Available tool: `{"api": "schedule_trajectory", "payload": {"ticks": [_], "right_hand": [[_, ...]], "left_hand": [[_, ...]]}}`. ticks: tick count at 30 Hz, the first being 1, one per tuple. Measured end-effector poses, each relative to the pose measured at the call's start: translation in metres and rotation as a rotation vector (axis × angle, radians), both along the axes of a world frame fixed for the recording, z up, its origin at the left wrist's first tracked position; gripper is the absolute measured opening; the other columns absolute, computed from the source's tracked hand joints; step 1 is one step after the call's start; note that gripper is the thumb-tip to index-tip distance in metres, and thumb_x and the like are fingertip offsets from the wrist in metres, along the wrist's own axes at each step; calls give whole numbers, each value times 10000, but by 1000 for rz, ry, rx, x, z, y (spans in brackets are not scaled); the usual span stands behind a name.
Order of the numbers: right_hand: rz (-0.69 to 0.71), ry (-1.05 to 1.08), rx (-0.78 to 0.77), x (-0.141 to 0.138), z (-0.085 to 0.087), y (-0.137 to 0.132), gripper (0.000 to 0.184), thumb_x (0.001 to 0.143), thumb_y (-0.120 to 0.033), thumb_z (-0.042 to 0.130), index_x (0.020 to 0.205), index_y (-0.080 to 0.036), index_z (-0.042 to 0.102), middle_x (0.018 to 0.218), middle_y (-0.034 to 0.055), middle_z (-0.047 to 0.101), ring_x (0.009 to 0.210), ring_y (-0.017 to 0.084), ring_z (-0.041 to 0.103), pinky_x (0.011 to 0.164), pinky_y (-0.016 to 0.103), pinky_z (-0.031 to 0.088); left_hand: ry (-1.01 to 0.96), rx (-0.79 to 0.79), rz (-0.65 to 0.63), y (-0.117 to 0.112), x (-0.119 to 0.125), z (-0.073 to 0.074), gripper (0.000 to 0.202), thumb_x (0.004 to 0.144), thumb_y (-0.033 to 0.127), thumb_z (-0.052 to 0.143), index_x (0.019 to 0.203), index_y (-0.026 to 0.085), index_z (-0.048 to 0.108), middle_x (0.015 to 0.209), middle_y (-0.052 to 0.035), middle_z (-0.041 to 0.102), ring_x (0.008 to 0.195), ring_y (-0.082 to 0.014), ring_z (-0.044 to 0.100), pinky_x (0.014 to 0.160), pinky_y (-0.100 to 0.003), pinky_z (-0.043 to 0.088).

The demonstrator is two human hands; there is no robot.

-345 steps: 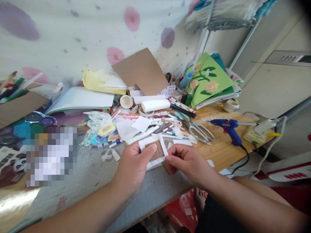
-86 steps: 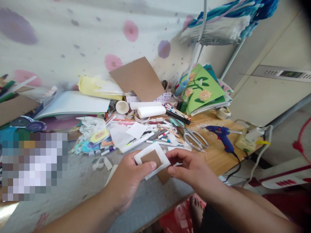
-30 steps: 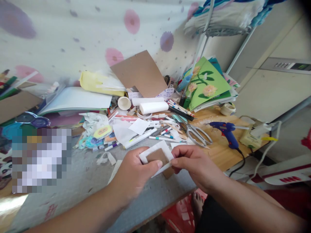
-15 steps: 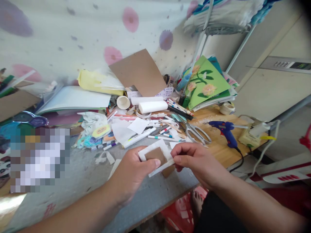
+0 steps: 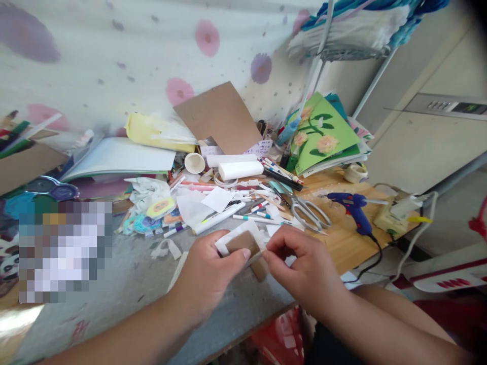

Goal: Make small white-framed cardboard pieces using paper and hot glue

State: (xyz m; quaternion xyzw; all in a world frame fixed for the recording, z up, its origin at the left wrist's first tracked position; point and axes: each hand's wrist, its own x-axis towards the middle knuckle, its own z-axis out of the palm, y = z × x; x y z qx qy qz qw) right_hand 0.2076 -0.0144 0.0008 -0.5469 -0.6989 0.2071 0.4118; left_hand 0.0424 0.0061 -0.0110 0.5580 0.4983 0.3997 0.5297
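Gripped white-bordered card (image 5: 241, 241) with left fingers (image 5: 213, 238), pinched it at four o'clock with right fingers (image 5: 280, 240); seemingly needed gentle, even tension.

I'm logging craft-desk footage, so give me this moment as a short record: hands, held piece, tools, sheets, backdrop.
Left hand: the left hand holds a white-bordered cardboard piece, thumb across its front
Right hand: the right hand pinches at that piece's edge
Tools: scissors; blue glue gun on the wooden tabletop
Sheets: brown cardboard sheet, tilted; green sheet with flowers
Backdrop: white cloth with pink and purple flowers
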Motion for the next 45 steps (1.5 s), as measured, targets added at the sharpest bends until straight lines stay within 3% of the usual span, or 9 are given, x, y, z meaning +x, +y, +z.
{"api": "schedule_trajectory", "payload": {"ticks": [11,15,18,20,23,27,30,38,45], "right_hand": [[9,-82,90,-10,-6,-3,183,714,-85,592,577,-185,524,590,-7,541,581,124,515,542,237,376],[77,-72,66,-7,-5,-5,101,728,-162,665,673,-173,581,671,13,576,653,145,533,578,251,392],[195,32,63,0,-3,-6,94,783,-247,649,732,-178,611,692,19,589,679,153,536,621,266,410],[194,179,-3,6,-3,-3,178,834,-288,585,688,-188,594,644,6,566,635,142,515,604,263,405],[93,470,-243,11,-9,7,251,817,-387,591,666,-190,554,575,-30,498,533,117,454,514,240,380],[255,655,-510,10,-18,15,322,807,-461,599,659,-184,529,552,-51,460,493,93,425,482,216,375],[331,620,-527,7,-18,14,338,813,-452,604,631,-188,497,517,-55,479,488,88,426,492,209,366],[239,373,-497,2,-10,12,254,777,-369,608,629,-188,510,501,-52,497,471,91,430,463,206,327],[104,242,-253,-5,-9,9,233,763,-311,565,576,-208,471,513,-41,488,491,107,438,470,220,345]], "left_hand": [[-22,-4,37,-3,2,0,154,739,242,623,858,173,692,731,0,673,732,-190,591,669,-273,428],[-150,-62,24,-2,4,-1,111,735,207,625,827,166,671,680,13,638,729,-181,586,697,-282,436],[-330,-124,3,-1,6,1,147,735,194,632,877,175,660,771,-1,670,751,-171,589,736,-291,444],[-425,-169,-10,0,8,2,159,718,195,656,876,181,657,795,-1,681,753,-167,593,756,-294,446],[-480,-227,-34,0,9,5,129,699,189,672,827,174,660,758,2,677,716,-161,594,747,-291,446],[-522,-269,-81,0,10,6,131,686,182,678,814,161,664,743,-14,679,684,-161,593,702,-288,447],[-509,-262,-72,0,10,6,111,679,180,680,786,161,662,705,-5,664,672,-158,586,672,-275,440],[-531,-253,-91,1,8,2,83,692,150,661,771,172,664,701,14,653,659,-131,564,703,-265,437],[-614,-236,-141,1,10,4,199,753,227,663,941,166,688,879,-50,714,834,-177,618,787,-290,449]]}}
